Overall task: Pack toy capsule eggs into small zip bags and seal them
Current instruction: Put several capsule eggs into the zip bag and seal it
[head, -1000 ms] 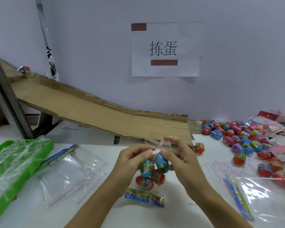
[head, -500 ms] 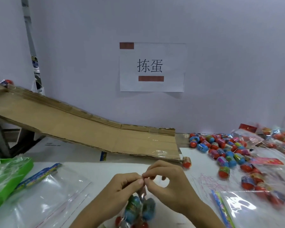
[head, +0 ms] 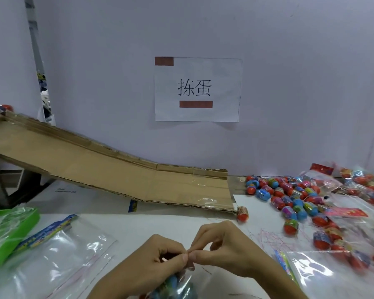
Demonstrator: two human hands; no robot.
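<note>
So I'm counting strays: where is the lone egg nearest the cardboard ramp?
In the head view, right of centre, the lone egg lies on the table at the cardboard ramp's lower right corner, left of the egg pile.

A small clear bag (head: 183,283) with blue eggs inside is pinched at its top by the left hand (head: 153,262) and the right hand (head: 222,249). A pile of eggs (head: 289,195) is seen on the white desk (head: 138,225) at the right. A cardboard ramp (head: 108,169) is sloped down behind, under a paper sign (head: 198,89).
</note>
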